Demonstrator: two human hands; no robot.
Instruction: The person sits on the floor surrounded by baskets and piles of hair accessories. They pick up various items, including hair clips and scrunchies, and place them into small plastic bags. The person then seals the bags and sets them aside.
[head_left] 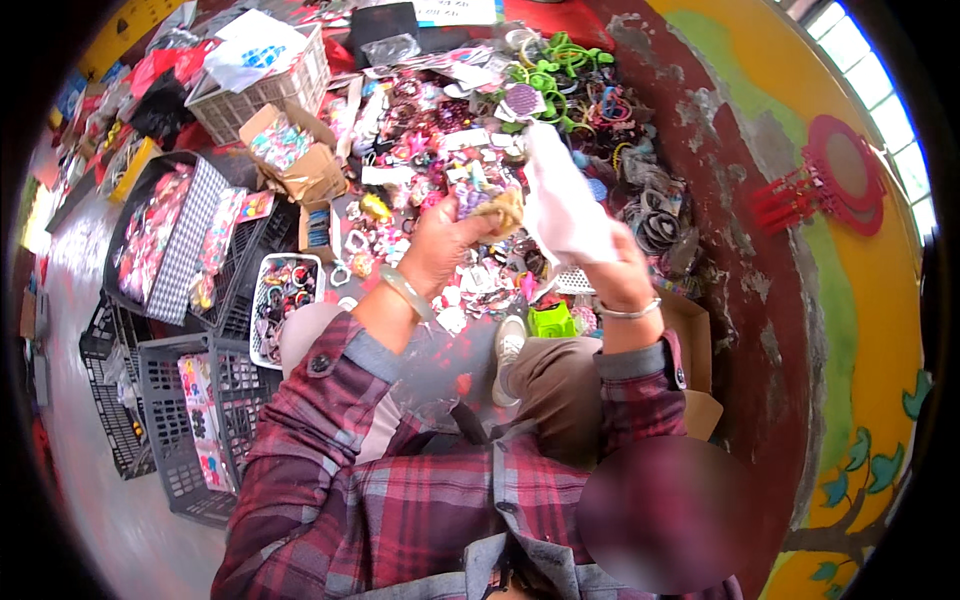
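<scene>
In front of me, over a floor covered with small hair accessories (400, 150), both hands are raised. My left hand (437, 245) pinches a tan, gathered band that looks like a hair scrunchie (502, 210); a purplish piece sits beside its fingers. My right hand (622, 272) is closed on the lower end of a long, pale white bag (562, 195), which stands up from the grip and leans left. The scrunchie is close to the bag's left edge; whether they touch, I cannot tell. What the bag contains does not show.
Green headbands (565, 60) lie at the back right, dark hair ties (655, 225) below them. On my left stand a white basket (262, 345), a grey crate (165, 400), a black crate (128, 275) and an opened carton (318, 172). A bright green container (552, 320) stands near my shoe.
</scene>
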